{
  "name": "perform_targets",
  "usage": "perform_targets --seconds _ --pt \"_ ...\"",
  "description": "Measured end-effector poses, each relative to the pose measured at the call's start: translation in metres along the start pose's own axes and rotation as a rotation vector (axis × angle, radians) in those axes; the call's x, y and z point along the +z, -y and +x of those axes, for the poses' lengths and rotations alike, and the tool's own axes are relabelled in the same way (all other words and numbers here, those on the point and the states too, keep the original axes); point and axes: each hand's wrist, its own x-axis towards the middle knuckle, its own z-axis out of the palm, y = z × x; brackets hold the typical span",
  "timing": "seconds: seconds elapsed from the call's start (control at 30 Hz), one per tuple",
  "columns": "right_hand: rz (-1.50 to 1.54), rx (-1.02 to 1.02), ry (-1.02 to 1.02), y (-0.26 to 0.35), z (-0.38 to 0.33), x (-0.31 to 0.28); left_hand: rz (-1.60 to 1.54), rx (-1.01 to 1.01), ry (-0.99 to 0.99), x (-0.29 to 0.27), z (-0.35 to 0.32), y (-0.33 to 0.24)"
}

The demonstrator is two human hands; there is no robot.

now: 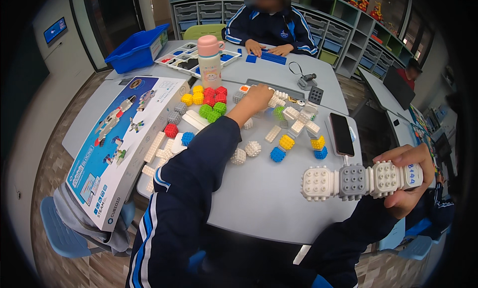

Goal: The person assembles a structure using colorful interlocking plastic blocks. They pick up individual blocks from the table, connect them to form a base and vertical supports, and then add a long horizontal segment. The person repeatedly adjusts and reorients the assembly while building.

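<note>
My right hand (406,176) is shut on a row of joined studded cube blocks (353,182), raised at the table's right front; they are white and grey, and the end block bears handwriting. My left hand (258,100) reaches to the far middle of the table, fingers curled down among white pieces. Its fingertips and anything in them are hidden. Just left of it sits a white block with an orange face (244,89). To its right stands a white built model (300,123) with yellow and blue block ends. Loose white blocks (253,148) lie nearer me.
Red (215,95) and green (213,112) blocks cluster by a pink-capped bottle (209,64). A large box (124,134) fills the left side. A phone (341,134) lies right, with a cable. Across the table, a person's hands (269,49) touch blue pieces beside a parts tray (181,64).
</note>
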Motion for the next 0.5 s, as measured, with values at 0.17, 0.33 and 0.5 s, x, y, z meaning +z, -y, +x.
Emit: perform_targets --seconds 0.17,0.33,0.5 --pt "0.024 0.09 -0.074 0.002 -0.002 -0.001 0.057 -0.011 0.039 0.028 0.012 0.007" --pt "-0.001 0.111 -0.166 -0.002 -0.002 0.005 0.1 0.013 0.094 0.024 0.006 0.004" --pt "0.021 0.162 -0.21 -0.001 0.0 0.009 0.048 0.048 0.003 0.023 -0.003 -0.001"
